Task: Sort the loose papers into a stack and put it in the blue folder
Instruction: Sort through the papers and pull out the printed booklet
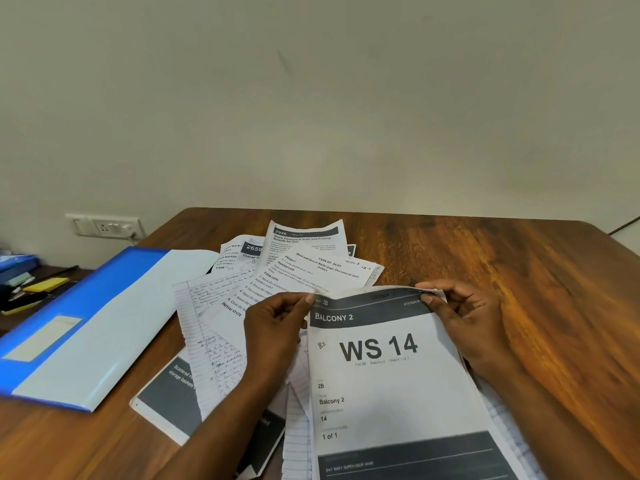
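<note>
A printed sheet marked "WS 14" (388, 382) lies in front of me over other pages. My left hand (273, 327) pinches its top left corner and my right hand (464, 317) pinches its top right corner. Loose papers (277, 271) are scattered across the middle of the wooden table, printed sheets and lined handwritten pages overlapping. The blue folder (86, 327) lies open on the left, its pale inner side facing up.
The wooden table (485, 258) stands against a plain wall. A wall socket (104, 226) is at the back left. A lower side surface at far left holds yellow sticky notes (46, 285), pens and blue items.
</note>
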A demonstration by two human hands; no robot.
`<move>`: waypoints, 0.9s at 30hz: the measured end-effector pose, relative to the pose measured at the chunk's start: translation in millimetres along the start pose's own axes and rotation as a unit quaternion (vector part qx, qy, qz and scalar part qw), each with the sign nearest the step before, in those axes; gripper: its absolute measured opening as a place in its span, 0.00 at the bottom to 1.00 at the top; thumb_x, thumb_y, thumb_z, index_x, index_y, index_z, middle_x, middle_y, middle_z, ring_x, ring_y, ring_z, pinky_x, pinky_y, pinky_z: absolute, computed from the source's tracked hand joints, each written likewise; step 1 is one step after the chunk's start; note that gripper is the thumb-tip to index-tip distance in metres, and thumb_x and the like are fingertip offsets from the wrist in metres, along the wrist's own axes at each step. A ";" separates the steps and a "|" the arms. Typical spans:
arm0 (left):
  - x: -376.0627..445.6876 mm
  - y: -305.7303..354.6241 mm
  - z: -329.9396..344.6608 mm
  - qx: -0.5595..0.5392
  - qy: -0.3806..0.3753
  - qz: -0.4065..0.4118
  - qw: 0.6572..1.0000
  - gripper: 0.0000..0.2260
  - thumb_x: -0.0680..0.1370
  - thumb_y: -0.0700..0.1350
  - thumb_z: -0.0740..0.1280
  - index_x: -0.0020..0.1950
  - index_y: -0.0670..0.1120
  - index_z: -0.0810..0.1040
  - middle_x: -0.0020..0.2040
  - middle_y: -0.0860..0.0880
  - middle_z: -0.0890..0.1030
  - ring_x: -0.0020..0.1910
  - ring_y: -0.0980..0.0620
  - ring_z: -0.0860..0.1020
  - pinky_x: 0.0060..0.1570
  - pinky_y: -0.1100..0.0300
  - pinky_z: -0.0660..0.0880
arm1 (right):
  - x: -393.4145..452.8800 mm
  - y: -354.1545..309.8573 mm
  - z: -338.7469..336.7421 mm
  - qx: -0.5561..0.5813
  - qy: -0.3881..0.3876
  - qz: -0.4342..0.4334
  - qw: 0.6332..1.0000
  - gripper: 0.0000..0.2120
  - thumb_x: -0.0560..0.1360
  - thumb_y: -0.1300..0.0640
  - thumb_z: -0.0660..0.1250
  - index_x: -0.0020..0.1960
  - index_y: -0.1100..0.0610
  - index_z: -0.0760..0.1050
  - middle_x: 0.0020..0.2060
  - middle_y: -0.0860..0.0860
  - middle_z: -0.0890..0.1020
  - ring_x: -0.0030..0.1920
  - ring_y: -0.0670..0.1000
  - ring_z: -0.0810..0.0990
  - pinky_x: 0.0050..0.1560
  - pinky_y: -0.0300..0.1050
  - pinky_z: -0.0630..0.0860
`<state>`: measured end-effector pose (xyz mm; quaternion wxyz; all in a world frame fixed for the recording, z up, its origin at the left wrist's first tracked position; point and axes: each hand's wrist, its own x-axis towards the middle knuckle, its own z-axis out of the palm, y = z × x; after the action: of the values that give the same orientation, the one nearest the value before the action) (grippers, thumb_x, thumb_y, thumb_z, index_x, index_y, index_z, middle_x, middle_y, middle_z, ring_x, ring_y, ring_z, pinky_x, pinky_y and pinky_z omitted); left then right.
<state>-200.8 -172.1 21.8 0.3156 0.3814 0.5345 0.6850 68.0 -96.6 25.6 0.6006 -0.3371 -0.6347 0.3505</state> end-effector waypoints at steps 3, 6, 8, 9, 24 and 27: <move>0.2 -1.9 -0.6 0.023 0.003 0.015 1.000 0.03 0.78 0.42 0.75 0.47 0.44 0.88 0.40 0.46 0.88 0.35 0.52 0.84 0.32 0.61 0.76 | -1.1 -2.2 0.6 0.000 0.000 -0.006 1.000 0.15 0.76 0.74 0.71 0.50 0.55 0.86 0.45 0.45 0.89 0.45 0.44 0.87 0.45 0.35 0.82; 2.8 -6.3 -1.4 0.033 0.013 0.007 0.999 0.05 0.80 0.44 0.73 0.47 0.45 0.87 0.40 0.46 0.88 0.36 0.49 0.85 0.33 0.58 0.76 | -1.8 -3.5 0.3 0.007 0.001 -0.008 1.000 0.14 0.76 0.73 0.71 0.50 0.55 0.86 0.46 0.47 0.89 0.46 0.46 0.87 0.45 0.36 0.83; 5.6 -8.4 -2.4 0.025 0.027 -0.007 0.999 0.06 0.81 0.44 0.73 0.45 0.45 0.87 0.40 0.44 0.87 0.35 0.44 0.83 0.34 0.51 0.78 | -1.4 -3.2 0.9 0.009 0.003 -0.006 1.000 0.14 0.76 0.73 0.71 0.50 0.56 0.86 0.46 0.47 0.89 0.46 0.47 0.88 0.46 0.38 0.84; 7.2 -9.1 -3.3 0.018 0.031 -0.016 0.999 0.06 0.80 0.44 0.74 0.44 0.46 0.87 0.40 0.43 0.87 0.36 0.38 0.83 0.35 0.45 0.80 | -1.0 -2.8 1.2 0.009 0.004 -0.003 1.000 0.14 0.76 0.73 0.71 0.50 0.56 0.86 0.46 0.48 0.89 0.46 0.47 0.88 0.46 0.39 0.84; 4.2 7.9 -0.7 -0.043 -0.035 -0.073 0.996 0.08 0.80 0.41 0.73 0.60 0.47 0.83 0.47 0.45 0.89 0.46 0.44 0.89 0.42 0.53 0.85 | 5.5 1.3 -7.3 0.047 0.032 0.028 0.998 0.12 0.74 0.75 0.72 0.49 0.59 0.85 0.45 0.49 0.89 0.46 0.48 0.87 0.49 0.41 0.84; 4.4 6.2 -2.6 -0.044 -0.035 -0.064 0.996 0.07 0.80 0.39 0.73 0.57 0.41 0.85 0.47 0.42 0.89 0.45 0.42 0.88 0.41 0.55 0.84 | 5.4 1.4 -7.2 0.054 0.026 0.036 0.998 0.12 0.74 0.75 0.72 0.49 0.60 0.85 0.45 0.50 0.89 0.45 0.48 0.87 0.48 0.40 0.84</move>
<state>-205.5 -171.2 28.3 0.3934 0.3558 0.5161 0.6725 74.9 -91.1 27.4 0.6215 -0.3354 -0.5863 0.3968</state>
